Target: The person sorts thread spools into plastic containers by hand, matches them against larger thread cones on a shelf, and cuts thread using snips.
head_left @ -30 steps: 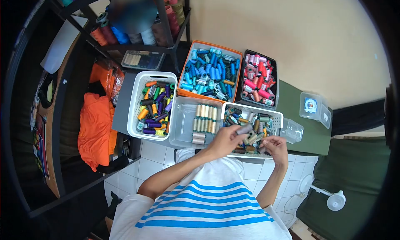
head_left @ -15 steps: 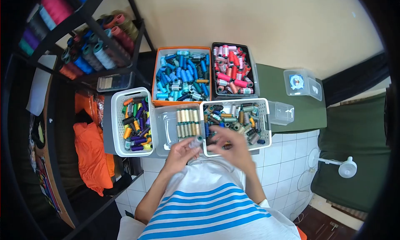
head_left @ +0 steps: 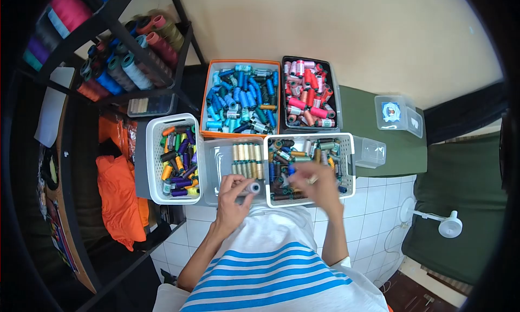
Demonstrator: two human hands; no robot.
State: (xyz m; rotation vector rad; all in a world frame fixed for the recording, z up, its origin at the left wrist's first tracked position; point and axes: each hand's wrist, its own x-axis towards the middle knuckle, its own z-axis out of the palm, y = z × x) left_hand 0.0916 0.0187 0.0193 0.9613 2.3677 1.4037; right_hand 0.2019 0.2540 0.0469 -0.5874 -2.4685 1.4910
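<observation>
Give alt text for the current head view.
Left hand holds a greyish thread spool at a clear tray with cream spools; the blurred right hand, grip unclear, is over a white basket of mixed spools. Behind stand a box of blue spools and a box of pink-red ones.

The middle clear tray (head_left: 218, 159) is of smooth, shiny plastic; the right white basket (head_left: 353, 165) seems more matt plastic. The cream spools (head_left: 242, 152) carry thread, the shirt (head_left: 279, 233) is matt cloth.

Motion blur smears the right hand (head_left: 320, 186); the left hand (head_left: 232, 201) looks crisper. Soft light brightens the wall (head_left: 336, 27) beyond both, and fisheye distortion bends the blackened edges.
</observation>
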